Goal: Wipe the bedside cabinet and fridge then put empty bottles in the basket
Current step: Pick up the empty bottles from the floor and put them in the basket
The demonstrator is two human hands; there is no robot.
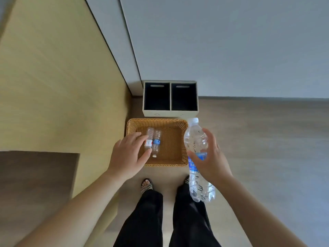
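A woven wicker basket stands on the floor in front of my feet. Two small empty clear bottles lie side by side in its left half, one with a red-and-white label, one with a blue label. My left hand hovers over the basket's left edge with relaxed fingers, holding nothing. My right hand holds a large clear bottle with a blue label at the basket's right edge, cap pointing away from me. The thumb crosses the label and the fingers lie behind the bottle.
A pale two-compartment bin with dark insides stands just beyond the basket, against the grey wall. A tall yellow-wood cabinet side runs along the left, with a dark brown surface low at the left. My legs and sandalled feet are below the basket.
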